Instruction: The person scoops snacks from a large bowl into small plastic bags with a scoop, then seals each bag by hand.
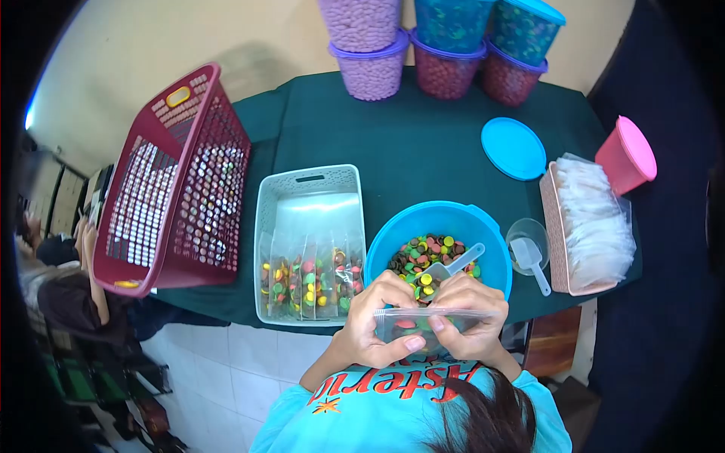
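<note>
Close to my chest, both hands grip a clear plastic bag [408, 326] along its top edge, with some coloured candies showing inside. My left hand [384, 321] pinches the left end, and my right hand [472, 313] has its thumb pressed on the right part. Just beyond them stands a blue tub [381, 240] of red, green, yellow and brown button candies [427, 260]. A translucent scoop [453, 264] rests in the candies, its handle pointing up to the right. Left of the tub, a pale grey basket [272, 198] holds several filled bags [310, 283] in a row.
At left stands a tall maroon basket [204, 196]. A second scoop [530, 260] lies on a clear round container [521, 226], beside a pink basket [557, 234] of clear bags [593, 219]. Behind are a blue lid [513, 149], pink container [627, 155] and stacked tubs [370, 72]. Another person [75, 294] sits far left.
</note>
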Tool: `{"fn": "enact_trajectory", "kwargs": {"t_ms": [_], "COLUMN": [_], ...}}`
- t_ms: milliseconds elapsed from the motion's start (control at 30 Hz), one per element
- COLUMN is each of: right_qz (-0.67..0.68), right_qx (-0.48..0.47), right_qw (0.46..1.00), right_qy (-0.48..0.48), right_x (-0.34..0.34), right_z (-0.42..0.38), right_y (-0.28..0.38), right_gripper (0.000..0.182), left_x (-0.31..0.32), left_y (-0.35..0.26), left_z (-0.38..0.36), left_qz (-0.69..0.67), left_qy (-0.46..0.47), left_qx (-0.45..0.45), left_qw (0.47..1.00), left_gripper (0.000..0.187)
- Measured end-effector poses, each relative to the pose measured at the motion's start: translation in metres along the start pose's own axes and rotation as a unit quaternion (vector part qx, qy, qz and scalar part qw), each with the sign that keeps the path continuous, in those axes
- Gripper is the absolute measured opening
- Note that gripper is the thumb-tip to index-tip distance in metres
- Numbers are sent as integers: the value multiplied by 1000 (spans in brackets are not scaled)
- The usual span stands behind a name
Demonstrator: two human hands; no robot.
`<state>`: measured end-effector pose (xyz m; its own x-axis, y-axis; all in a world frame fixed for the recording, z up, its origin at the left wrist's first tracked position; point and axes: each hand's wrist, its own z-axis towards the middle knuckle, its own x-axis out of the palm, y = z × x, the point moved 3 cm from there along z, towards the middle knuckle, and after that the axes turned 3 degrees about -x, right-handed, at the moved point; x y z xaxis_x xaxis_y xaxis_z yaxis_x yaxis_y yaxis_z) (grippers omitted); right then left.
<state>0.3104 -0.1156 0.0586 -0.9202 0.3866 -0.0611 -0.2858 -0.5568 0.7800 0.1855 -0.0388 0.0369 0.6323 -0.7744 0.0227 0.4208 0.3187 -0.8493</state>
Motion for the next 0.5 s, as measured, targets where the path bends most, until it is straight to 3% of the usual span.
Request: {"fn": "enact_trajectory", "kwargs": {"t_ms": [133, 333, 500], "right_qz": [-8, -54, -93], "right_qx": [-7, -6, 22], "right_qw": [999, 996, 990], "right_qy": [-46, -73, -102], "right_x": [1, 6, 3], "right_z": [-5, -10, -18], "right_y": [0, 0, -2], "right_gripper": [11, 11, 9], "left_x": [-1, -5, -9], "left_y": [2, -2, -1], "left_z": [10, 22, 26], "left_qz": [-13, 27, 113], "left_qy": [43, 54, 94], "left_qx": [11, -38, -19], "left_qw": [999, 997, 989], "left_gripper": [33, 11, 8]}}
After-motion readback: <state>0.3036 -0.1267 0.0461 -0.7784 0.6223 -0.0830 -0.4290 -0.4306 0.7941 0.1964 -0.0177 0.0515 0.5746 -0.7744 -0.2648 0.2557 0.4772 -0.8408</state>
